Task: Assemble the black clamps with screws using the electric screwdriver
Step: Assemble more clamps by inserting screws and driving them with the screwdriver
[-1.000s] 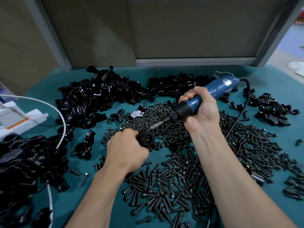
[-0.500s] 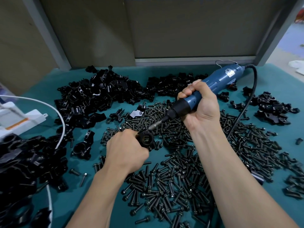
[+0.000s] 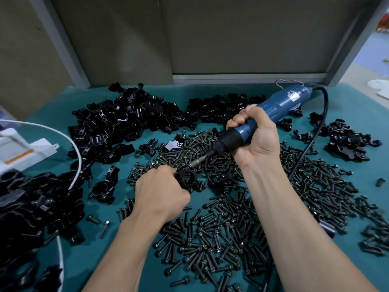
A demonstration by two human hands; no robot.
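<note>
Head view: the left hand [image 3: 162,192] is closed in a fist around one black clamp [image 3: 189,179], holding it just above the heap of loose screws [image 3: 221,224] near the middle of the table [image 3: 357,245]. Only the ring end of the clamp shows past the fingers. This grip appears meant to brace the part against the turning force of the tool. The right hand [image 3: 255,140] is wrapped around the front of the blue electric screwdriver [image 3: 280,107], close to its black collar, probably for fine control of the tip. The tool slopes down and to the left, and its bit [image 3: 197,162] meets the top of the clamp. The screw itself cannot be made out at the contact point. The step in hand is judged to be driving a screw into this clamp. A large pile of clamp parts [image 3: 126,121] lies at the back left, and a smaller pile [image 3: 347,142] at the right. One separate clamp [image 3: 103,190] rests beside the left hand. The black power cord [image 3: 315,131] trails from the rear of the tool across the screws and could drag them. A white cable [image 3: 77,152] and a white box [image 3: 25,150] lie at the left edge, away from the work.
</note>
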